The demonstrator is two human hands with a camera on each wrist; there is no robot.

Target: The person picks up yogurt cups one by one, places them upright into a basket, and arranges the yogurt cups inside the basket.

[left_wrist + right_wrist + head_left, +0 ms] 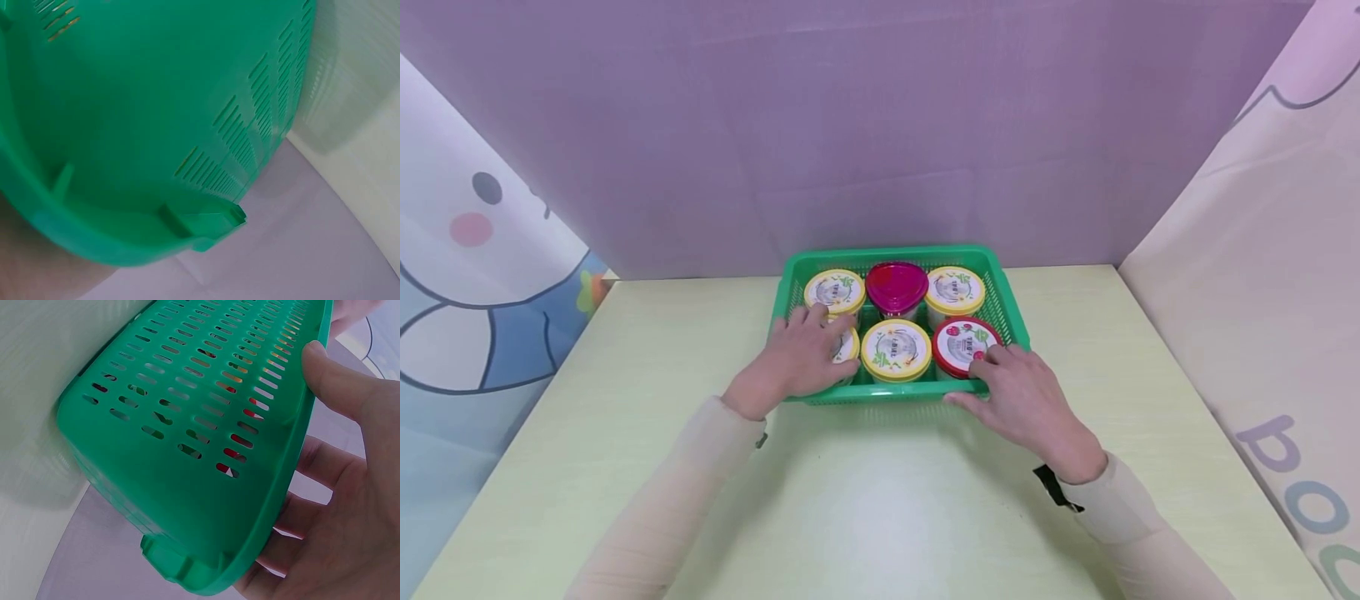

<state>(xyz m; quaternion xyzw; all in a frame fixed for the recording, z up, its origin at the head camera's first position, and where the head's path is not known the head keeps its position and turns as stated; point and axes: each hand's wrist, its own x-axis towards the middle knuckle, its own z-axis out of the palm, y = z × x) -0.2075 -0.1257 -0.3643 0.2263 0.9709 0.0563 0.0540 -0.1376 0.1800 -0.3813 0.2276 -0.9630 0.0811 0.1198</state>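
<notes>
A green plastic basket (910, 390) stands on the table, holding two rows of lidded tubs. My left hand (801, 354) reaches over its front left corner, thumb and fingers spread around a yellow-lidded tub (847, 343) that it mostly covers. At the front right corner, my right hand (1026, 396) grips the basket rim, thumb outside the front wall and fingers inside. One right fingertip touches the red-lidded tub (964, 346). In the right wrist view, the thumb (328, 372) lies on the rim. The left wrist view shows the basket's slotted outside (125, 119); the rim hides most of the hand.
Between the corner tubs sits another yellow-lidded tub (896, 350). A magenta-lidded tub (897, 287) stands behind it, flanked by yellow-lidded tubs. The basket's back is close to a purple cloth wall (880, 125); printed cloth panels (1247, 333) border the table (880, 517).
</notes>
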